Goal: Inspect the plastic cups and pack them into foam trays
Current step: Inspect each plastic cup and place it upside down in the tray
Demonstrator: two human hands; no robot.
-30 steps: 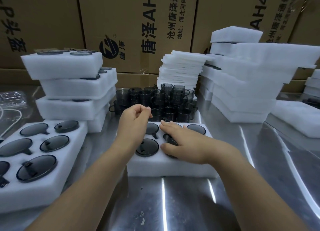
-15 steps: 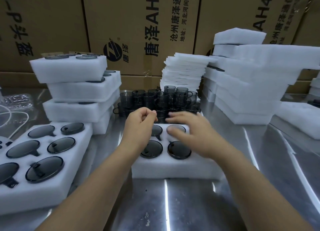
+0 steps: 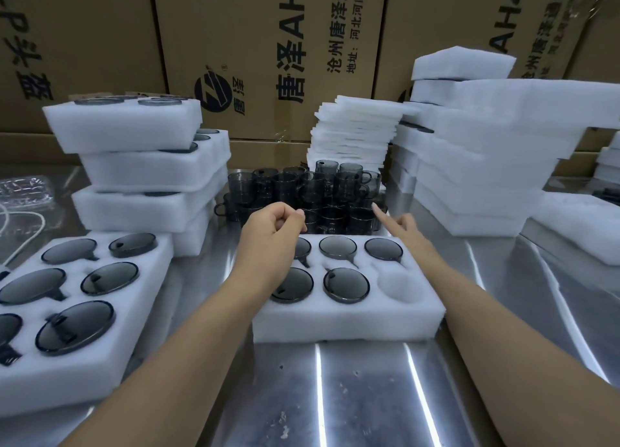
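Left hand (image 3: 273,226): I see it over the back left of the foam tray (image 3: 345,322), fingers curled in, thumb against the forefinger, gripping nothing that I can make out.
Right hand (image 3: 401,226): forefinger stretched out, its tip at the near edge of the loose cups (image 3: 318,191); it holds nothing.
Foam tray: in the middle of the steel worktop (image 3: 362,399). Five pockets carry dark cups; I read the front right pocket (image 3: 401,287) as bare foam.
Loose cups: smoky, handled, bunched just behind the tray.
Left side: I count a filled tray (image 3: 110,366) in front and stacked trays (image 3: 134,168) behind it.
Right side: blank foam blocks (image 3: 469,164), piled up.
Back: cardboard boxes (image 3: 235,27).
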